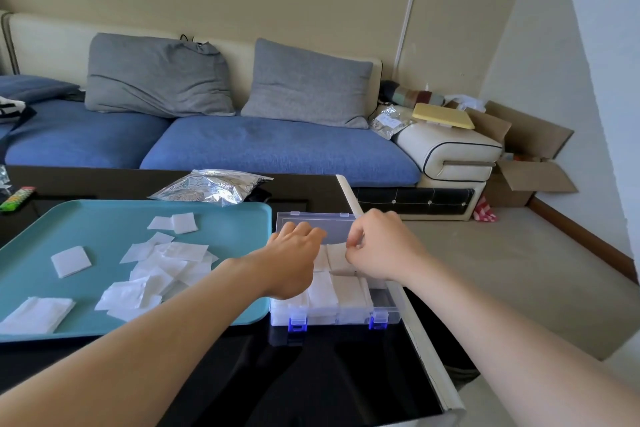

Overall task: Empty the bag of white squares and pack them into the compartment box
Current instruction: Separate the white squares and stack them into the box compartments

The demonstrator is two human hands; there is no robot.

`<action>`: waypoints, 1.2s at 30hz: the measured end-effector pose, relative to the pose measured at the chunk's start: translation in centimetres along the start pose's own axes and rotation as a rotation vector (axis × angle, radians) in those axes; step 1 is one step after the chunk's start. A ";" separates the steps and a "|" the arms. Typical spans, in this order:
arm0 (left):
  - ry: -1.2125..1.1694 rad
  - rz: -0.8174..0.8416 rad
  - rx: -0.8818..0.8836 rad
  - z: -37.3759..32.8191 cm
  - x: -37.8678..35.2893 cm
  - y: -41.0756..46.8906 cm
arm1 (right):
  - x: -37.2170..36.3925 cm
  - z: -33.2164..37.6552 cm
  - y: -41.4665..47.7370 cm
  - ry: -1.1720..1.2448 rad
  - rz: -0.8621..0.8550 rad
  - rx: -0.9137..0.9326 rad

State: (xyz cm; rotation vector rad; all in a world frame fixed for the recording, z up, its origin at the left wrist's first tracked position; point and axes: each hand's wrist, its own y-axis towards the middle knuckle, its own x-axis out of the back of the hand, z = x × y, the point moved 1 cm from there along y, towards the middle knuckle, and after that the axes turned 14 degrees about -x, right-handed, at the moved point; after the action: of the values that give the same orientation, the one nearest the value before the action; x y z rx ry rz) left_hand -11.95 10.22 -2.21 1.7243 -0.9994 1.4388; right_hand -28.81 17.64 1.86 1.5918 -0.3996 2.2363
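The clear compartment box (pixel 387 303) with blue latches lies open on the dark table, its lid (pixel 311 218) flat behind it. White squares (pixel 323 291) fill several of its compartments. My left hand (pixel 294 255) hovers over the box's left rear part with its fingers bent down into it; the fingertips are hidden. Over the middle rear compartment, my right hand (pixel 377 246) pinches the edge of a white square with thumb and fingers. Several loose white squares (pixel 162 263) lie scattered on the teal tray (pixel 225 236). The crumpled silver bag (pixel 211 187) lies behind the tray.
The table's white right edge (pixel 426 350) runs close beside the box. A green object (pixel 17 198) lies at the far left of the table. A blue sofa (pixel 277 149) with grey cushions stands behind, and cardboard boxes (pixel 526 180) sit at the right.
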 end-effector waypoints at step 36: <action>0.050 -0.013 -0.062 1.2 1.2 0.2 | -2.2 1.4 0.8 -0.077 0.065 0.070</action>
State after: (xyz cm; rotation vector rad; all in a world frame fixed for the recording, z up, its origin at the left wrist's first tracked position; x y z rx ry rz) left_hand -11.41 8.96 -1.22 1.6402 -0.9945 1.4214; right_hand -27.32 16.05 0.22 1.7283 -0.4035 2.2648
